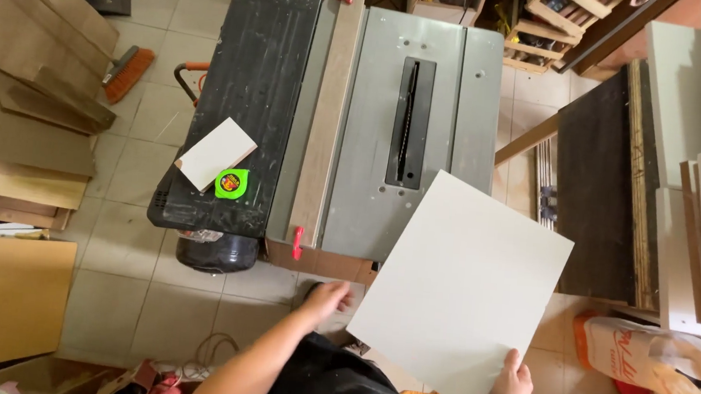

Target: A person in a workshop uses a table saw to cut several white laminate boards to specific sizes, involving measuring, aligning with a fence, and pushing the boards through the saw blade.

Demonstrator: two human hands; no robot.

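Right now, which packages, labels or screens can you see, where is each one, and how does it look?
Sack: on the floor at lower right, white and red, crumpled, printed side up.
Tape measure: on the black table extension, green round case with a small label.
No screens in view.

A table saw (390, 117) carries a wooden fence (330, 112), a small white offcut (216, 153) and a green tape measure (231, 183). An orange-bristled broom (129, 71) lies on the tiled floor (151, 290) beside stacked boards (14, 129).

You hold a large white rectangular panel (460, 289), flat-faced and turned diagonally, its far corner overlapping the near right corner of the table saw (388, 142)
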